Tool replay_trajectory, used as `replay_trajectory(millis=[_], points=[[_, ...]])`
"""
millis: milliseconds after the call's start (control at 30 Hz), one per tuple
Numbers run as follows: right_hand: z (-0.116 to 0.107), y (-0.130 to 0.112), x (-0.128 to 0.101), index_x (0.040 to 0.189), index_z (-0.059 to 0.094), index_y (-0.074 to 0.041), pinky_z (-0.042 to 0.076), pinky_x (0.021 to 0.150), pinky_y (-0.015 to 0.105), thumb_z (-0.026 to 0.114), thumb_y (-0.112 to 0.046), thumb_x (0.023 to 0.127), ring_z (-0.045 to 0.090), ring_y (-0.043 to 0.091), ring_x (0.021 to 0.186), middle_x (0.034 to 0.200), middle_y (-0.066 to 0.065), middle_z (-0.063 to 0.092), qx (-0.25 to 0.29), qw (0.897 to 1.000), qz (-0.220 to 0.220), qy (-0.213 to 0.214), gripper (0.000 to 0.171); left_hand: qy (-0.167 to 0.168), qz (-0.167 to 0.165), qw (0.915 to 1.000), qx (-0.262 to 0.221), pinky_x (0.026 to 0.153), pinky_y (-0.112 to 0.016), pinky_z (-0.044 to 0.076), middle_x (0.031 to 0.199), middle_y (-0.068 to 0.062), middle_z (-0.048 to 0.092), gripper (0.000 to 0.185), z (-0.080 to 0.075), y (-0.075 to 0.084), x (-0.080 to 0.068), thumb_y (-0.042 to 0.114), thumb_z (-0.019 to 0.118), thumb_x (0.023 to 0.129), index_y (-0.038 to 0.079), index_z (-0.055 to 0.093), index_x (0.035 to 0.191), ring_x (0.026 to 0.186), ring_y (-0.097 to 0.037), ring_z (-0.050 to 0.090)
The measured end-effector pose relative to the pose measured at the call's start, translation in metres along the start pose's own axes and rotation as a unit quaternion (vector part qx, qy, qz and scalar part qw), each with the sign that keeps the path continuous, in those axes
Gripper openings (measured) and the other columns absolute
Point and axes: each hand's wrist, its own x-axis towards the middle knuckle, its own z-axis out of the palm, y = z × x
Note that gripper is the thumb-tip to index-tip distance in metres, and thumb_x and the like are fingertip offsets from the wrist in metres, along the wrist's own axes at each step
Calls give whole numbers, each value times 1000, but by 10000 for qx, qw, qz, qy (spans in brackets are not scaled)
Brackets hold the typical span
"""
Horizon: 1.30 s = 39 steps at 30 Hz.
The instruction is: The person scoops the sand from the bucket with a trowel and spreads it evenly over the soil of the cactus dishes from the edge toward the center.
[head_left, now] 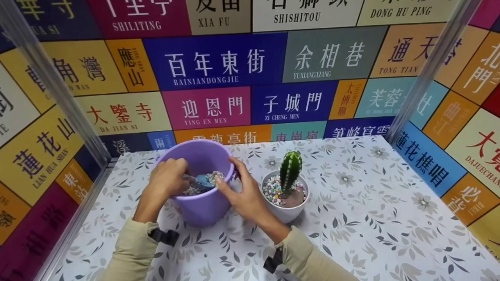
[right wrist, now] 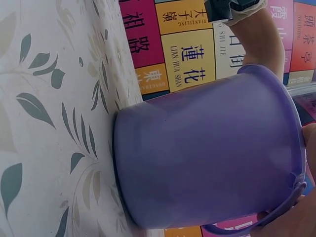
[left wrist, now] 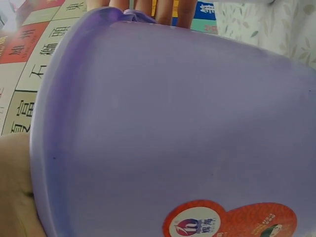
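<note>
A purple bucket stands upright on the table, with small stones inside it. Reaching over its left rim, my left hand grips a small blue scoop whose blade carries a heap of pale gravel. The scoop's handle is hidden in the fingers. On the opposite side my right hand holds the bucket's rim, thumb at the edge and fingers around the outside, near the purple carrying handle. In the left wrist view the bucket wall fills most of the picture, with a red sticker low down.
Just right of the right hand stands a white pot with a green cactus, multicoloured pebbles and a brown bare patch. A leaf-patterned cloth covers the table. Sign-printed panels and clear posts border it.
</note>
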Motion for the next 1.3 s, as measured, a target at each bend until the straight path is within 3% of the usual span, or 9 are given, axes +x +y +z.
replay_trajectory(millis=[133, 400, 733, 900, 1133, 1300], points=[[1, 0, -2, 167, 37, -17, 38, 128, 50, 74, -43, 102, 47, 33, 156, 169, 17, 45, -15, 10000, 16, -24, 79, 180, -8, 9996, -235, 88, -59, 58, 101, -13, 84, 13, -3, -3, -7, 19, 82, 91, 9, 85, 98, 93, -39, 76], [0, -1, -4, 168, 37, -20, 32, 131, 45, 74, -46, 102, 42, 25, 160, 172, 6, 43, -143, 9999, 75, 28, 79, 452, -351, 9947, -857, 96, -57, 56, 112, -12, 84, 18, -8, 0, -24, 20, 78, 95, 9, 85, 107, 109, -37, 76], [1, -1, -5, 169, 35, -26, 31, 131, 47, 72, -50, 102, 43, 20, 159, 172, 4, 43, -313, 9994, 132, 35, 80, 1135, -434, 9906, -628, 89, -58, 55, 107, -15, 83, 17, -6, 5, -36, 20, 79, 96, 7, 85, 107, 99, -41, 75], [1, -1, -6, 170, 34, -27, 29, 132, 47, 71, -50, 102, 42, 20, 159, 173, 3, 43, -401, 9991, 104, 50, 80, 1255, -407, 9890, -667, 92, -59, 54, 108, -14, 83, 17, -8, 5, -43, 19, 80, 95, 8, 85, 107, 102, -42, 75], [1, -1, -6, 171, 31, -23, 29, 132, 50, 70, -49, 104, 40, 24, 161, 175, 7, 39, -449, 9989, -3, 103, 83, 1409, -290, 9870, -717, 86, -55, 55, 108, -13, 84, 18, -9, 6, -50, 18, 80, 96, 8, 85, 110, 98, -38, 75], [2, 1, -10, 171, 32, -17, 31, 131, 50, 69, -42, 106, 41, 27, 160, 175, 9, 38, -559, 9978, -314, 194, 79, 1466, -289, 9856, -792, 94, -57, 53, 112, -13, 83, 20, -5, 7, -53, 17, 79, 97, 7, 84, 113, 107, -39, 73]])
